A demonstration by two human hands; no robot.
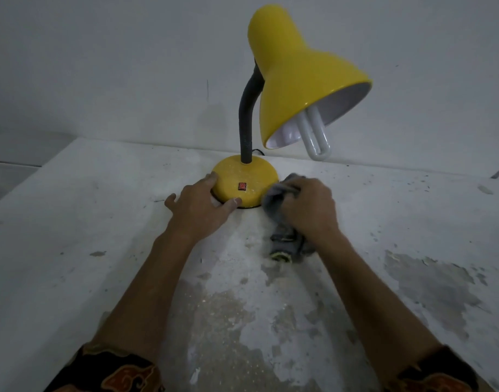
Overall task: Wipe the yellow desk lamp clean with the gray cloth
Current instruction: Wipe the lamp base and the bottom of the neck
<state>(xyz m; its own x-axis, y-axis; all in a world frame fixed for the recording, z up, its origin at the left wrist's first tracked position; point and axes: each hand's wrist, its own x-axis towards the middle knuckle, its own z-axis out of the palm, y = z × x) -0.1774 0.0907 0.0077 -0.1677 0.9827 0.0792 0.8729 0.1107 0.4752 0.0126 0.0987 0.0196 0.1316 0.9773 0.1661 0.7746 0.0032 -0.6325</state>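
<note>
The yellow desk lamp stands at the back of a worn white surface, its shade tilted to the right with a white bulb sticking out. A dark flexible neck joins the shade to the round yellow base, which carries a red switch. My left hand rests against the base's left front edge, thumb and index finger spread around it. My right hand is closed on the gray cloth, pressing it against the base's right side. A tail of the cloth hangs out below the hand onto the surface.
The white surface is stained and flaking, with its left edge running diagonally at the far left. A pale wall rises close behind the lamp. A dark cord leaves the back of the base.
</note>
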